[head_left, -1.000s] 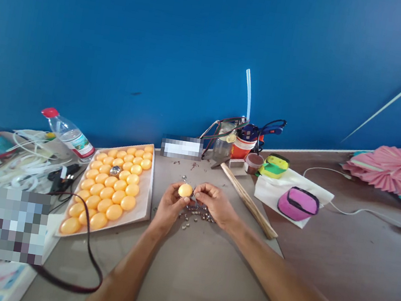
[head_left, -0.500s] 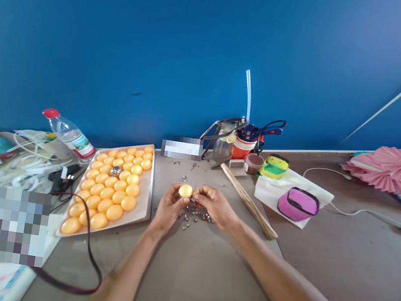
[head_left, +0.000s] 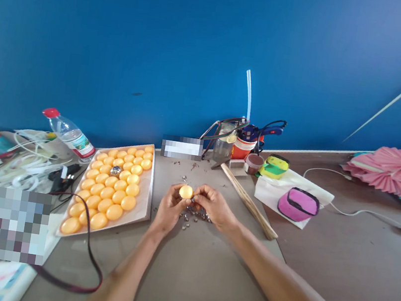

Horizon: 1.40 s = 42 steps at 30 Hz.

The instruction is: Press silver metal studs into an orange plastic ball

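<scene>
My left hand [head_left: 168, 207] holds a small orange ball [head_left: 186, 191] between thumb and fingertips, just above the table. My right hand [head_left: 213, 203] is closed in a pinch right beside the ball, its fingertips touching it; what it pinches is too small to make out. Under both hands lies a scatter of small metal pieces [head_left: 194, 215]. To the left, a white tray [head_left: 140, 214] holds several rows of the same orange balls, with one silver piece [head_left: 115, 170] among them.
A wooden stick [head_left: 249, 202] lies right of my hands. Behind stand an orange cup with tools [head_left: 243, 144], a jar [head_left: 223, 146], and a pink pouch [head_left: 298, 203] on white paper. A water bottle [head_left: 69, 134], cables and a black cord [head_left: 87, 249] crowd the left side.
My right hand has drawn closer to the ball and now touches it; the ball and my left hand have barely shifted.
</scene>
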Each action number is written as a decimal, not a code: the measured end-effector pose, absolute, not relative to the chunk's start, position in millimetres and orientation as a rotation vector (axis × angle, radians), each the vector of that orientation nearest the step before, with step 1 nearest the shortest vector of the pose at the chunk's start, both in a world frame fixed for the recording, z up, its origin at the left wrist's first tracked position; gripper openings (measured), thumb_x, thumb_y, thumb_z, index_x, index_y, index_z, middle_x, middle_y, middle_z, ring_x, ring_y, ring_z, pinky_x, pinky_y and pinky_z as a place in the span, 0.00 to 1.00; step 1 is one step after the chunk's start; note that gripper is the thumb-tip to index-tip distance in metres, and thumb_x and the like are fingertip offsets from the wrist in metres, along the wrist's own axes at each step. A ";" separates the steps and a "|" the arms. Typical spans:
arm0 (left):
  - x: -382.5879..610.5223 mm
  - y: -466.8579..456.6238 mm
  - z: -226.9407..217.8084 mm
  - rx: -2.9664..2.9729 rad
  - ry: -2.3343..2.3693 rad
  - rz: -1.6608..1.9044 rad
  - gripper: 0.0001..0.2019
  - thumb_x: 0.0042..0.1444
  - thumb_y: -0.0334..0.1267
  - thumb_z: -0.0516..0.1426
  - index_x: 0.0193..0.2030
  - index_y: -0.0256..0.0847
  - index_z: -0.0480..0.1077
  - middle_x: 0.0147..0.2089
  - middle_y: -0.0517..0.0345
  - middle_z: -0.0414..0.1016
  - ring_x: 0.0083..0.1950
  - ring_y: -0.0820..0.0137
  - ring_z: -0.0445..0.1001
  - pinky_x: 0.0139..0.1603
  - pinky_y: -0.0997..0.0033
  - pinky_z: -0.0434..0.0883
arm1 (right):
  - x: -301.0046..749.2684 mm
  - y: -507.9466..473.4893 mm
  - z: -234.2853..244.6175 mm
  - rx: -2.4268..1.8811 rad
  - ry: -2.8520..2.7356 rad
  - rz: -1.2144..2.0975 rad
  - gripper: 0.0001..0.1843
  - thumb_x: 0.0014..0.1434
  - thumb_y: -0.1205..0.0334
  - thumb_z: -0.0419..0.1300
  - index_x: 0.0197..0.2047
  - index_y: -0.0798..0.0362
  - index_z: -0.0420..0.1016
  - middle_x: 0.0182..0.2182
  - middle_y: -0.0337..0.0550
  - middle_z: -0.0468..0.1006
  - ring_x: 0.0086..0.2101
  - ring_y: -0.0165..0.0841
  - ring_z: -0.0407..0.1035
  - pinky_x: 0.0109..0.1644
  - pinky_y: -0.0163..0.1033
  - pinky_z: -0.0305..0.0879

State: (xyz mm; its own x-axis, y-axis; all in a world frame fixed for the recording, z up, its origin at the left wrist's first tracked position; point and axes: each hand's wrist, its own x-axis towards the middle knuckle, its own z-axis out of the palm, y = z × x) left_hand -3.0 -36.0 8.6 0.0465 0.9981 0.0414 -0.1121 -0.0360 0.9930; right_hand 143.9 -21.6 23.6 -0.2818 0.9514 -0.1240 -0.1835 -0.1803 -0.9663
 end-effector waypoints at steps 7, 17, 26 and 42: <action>-1.3 -37.5 11.0 1.230 1.117 1.270 0.20 0.45 0.40 0.63 0.44 0.38 0.65 0.37 0.57 0.72 0.37 0.71 0.71 0.37 0.73 0.68 | 140.3 -22.2 17.2 -1.100 -1.169 1.561 0.07 0.47 0.60 0.58 0.27 0.52 0.63 0.16 0.30 0.65 0.19 0.25 0.58 0.24 0.32 0.52; -4.3 -32.5 8.3 0.857 0.879 1.211 0.20 0.47 0.40 0.62 0.46 0.38 0.66 0.40 0.53 0.74 0.33 0.71 0.74 0.40 0.68 0.69 | 165.0 -3.0 22.4 -1.085 -1.482 1.361 0.07 0.52 0.59 0.56 0.32 0.53 0.70 0.22 0.35 0.68 0.23 0.26 0.60 0.30 0.33 0.57; -10.6 -29.1 10.6 0.754 0.807 1.290 0.19 0.47 0.39 0.63 0.46 0.42 0.68 0.44 0.55 0.74 0.34 0.72 0.75 0.42 0.67 0.69 | 171.8 -1.4 2.2 -1.516 -2.240 0.488 0.12 0.57 0.66 0.52 0.42 0.54 0.73 0.38 0.49 0.72 0.41 0.36 0.65 0.47 0.39 0.56; -10.0 -25.9 -0.8 0.885 1.127 1.439 0.17 0.47 0.43 0.62 0.43 0.39 0.70 0.37 0.57 0.72 0.32 0.73 0.72 0.39 0.71 0.68 | 145.6 -12.0 3.9 -1.287 -2.508 0.290 0.11 0.60 0.65 0.51 0.35 0.53 0.75 0.34 0.48 0.72 0.37 0.35 0.62 0.41 0.39 0.53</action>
